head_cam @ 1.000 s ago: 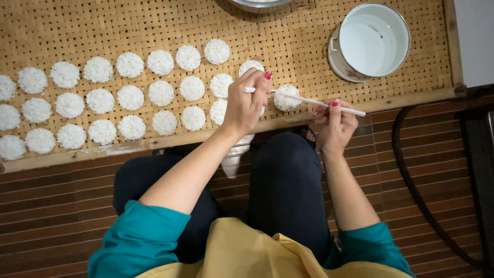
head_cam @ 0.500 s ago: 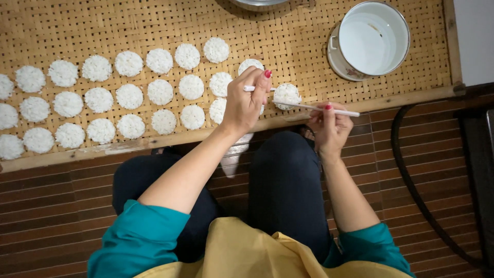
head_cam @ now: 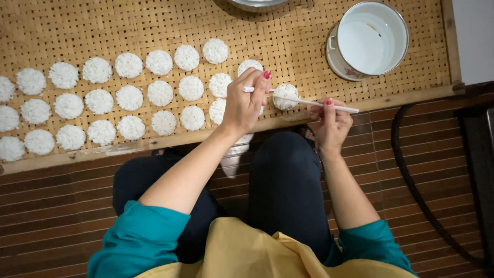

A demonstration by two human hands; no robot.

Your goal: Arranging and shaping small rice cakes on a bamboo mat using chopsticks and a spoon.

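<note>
Two hands, one white stick, rows of rice discs on a woven tray.

Our left hand (head_cam: 246,105) has its fingers (head_cam: 260,82) closed on the near end of a thin white stick (head_cam: 303,101), and our right hand (head_cam: 332,123) pinches the same stick further along, fingers together around it; the stick lies across one white rice disc (head_cam: 284,96) at the tray's front edge. Beyond the hands we count about twenty-eight such round discs, set in three rough rows running leftward on the woven bamboo tray (head_cam: 128,25), some partly hidden under the left hand. One white enamel pot (head_cam: 368,38) stands at the tray's far right corner. One metal bowl rim (head_cam: 257,4) shows at the top edge. One dark cable (head_cam: 406,170) curves over the brown slatted floor (head_cam: 51,206).
</note>
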